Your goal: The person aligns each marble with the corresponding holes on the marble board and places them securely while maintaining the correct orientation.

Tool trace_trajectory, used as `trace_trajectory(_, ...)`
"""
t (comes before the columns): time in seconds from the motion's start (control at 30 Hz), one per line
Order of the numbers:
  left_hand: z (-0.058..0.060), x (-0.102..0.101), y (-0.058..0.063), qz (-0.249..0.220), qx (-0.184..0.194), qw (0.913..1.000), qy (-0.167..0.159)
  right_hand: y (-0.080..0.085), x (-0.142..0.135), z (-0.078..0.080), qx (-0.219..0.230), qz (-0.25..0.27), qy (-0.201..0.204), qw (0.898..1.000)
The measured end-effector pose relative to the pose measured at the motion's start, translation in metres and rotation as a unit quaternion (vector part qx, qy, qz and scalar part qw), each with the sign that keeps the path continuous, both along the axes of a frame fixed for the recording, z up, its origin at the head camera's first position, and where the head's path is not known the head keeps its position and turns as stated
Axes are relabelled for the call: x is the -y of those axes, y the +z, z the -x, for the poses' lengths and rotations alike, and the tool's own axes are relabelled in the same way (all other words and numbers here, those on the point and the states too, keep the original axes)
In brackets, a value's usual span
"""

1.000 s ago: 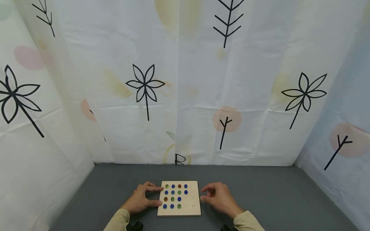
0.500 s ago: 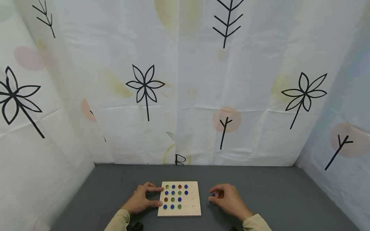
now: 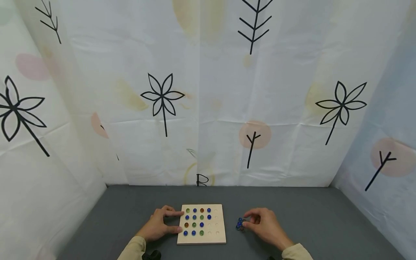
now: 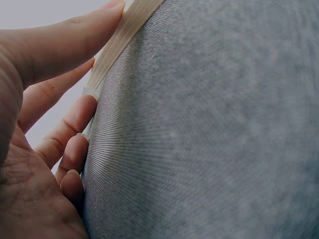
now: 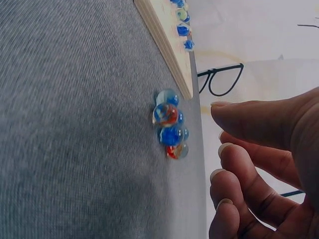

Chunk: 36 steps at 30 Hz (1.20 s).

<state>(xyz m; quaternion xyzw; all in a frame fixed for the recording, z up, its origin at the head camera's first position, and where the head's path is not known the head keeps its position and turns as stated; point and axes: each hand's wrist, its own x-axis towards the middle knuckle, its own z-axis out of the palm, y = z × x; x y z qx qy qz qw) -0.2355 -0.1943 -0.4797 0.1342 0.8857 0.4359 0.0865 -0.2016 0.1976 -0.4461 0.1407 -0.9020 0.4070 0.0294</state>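
Note:
A square wooden board (image 3: 213, 238) lies on the table, with blue, green and reddish marbles in rows of hollows; several hollows on its right side are bare. My left hand (image 3: 158, 223) rests thumb and index fingertips at the board's left edge, the two spread apart along it. In the left wrist view, my left thumb (image 4: 70, 42) lies against the board's pale side (image 4: 122, 37). Right of the board sits a small cluster of glass marbles (image 5: 172, 134), blue and red. My right hand (image 3: 264, 224) is just right of them, thumb and fingers apart with nothing between.
The grey table (image 3: 130, 202) reaches back to a white cloth wall (image 3: 208, 144) printed with plants. More cloth stands on the left (image 3: 42, 202) and right (image 3: 383, 209). A dark object (image 3: 152, 255) shows by the left sleeve.
My right hand has moved right, away from the board's right edge, and the marble cluster it hid now shows. My left hand and the board stay in place.

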Motion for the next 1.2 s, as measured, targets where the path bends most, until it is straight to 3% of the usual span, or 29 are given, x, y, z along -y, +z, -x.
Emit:
trace_trajectory(0.57,-0.001,0.000,0.000,-0.005,-0.002,1.0000,-0.001,-0.010,-0.007,-0.007,0.031,-0.012,-0.003,0.999)
trace_trajectory(1.2,-0.003,0.000,0.001,-0.004,-0.003,1.0000,0.002,-0.017,0.000,-0.009,0.035,-0.003,0.039,0.999)
